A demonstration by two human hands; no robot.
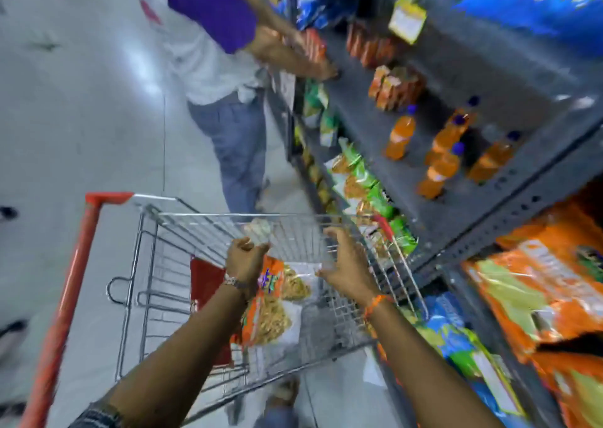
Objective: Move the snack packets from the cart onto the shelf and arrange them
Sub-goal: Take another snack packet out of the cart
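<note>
A wire cart (pixel 153 264) with a red handle stands in the aisle below me. Orange snack packets (pixel 270 310) with clear windows lie in its basket. My left hand (pixel 244 258) hovers above the packets, fingers apart and curled, holding nothing. My right hand (pixel 346 264) is spread open over the basket's right side, also with nothing in it. The grey metal shelf (pixel 424 182) runs along the right, with green and orange packets (pixel 362 182) lined on a lower level beside the cart.
Another person (pixel 225 84) in a purple top and jeans stands ahead at the shelf, hands on orange packs. Orange drink bottles (pixel 440 153) stand on the shelf. Large orange bags (pixel 538 290) and blue-green bags (pixel 463 339) fill the lower right. Grey floor lies to the left.
</note>
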